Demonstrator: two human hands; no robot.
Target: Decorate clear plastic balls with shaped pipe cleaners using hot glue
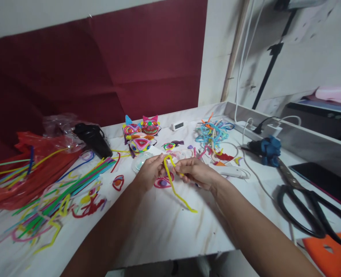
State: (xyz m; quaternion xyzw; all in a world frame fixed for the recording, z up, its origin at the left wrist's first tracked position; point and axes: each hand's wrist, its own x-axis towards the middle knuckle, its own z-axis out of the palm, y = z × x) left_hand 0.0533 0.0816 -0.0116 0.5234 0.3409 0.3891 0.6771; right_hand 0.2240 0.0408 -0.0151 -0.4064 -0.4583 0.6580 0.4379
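Right now, I have the left hand (150,172) and right hand (195,172) pinching the bent yellow stem (174,190) above the tabletop (155,234), left of the scissors (295,184).

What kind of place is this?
Probably a home craft table: piled fuzzy stems, big black-handled scissors, and colourful finished-looking masks by the wall.

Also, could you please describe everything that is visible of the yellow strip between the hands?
The yellow strip is thin and looks fuzzy, like a pipe cleaner. It bends into a narrow, rounded hook at the top. The left hand holds it near this bend; the right hand pinches the shorter side. The longer side slants, slightly wavy, towards the person, ending freely.
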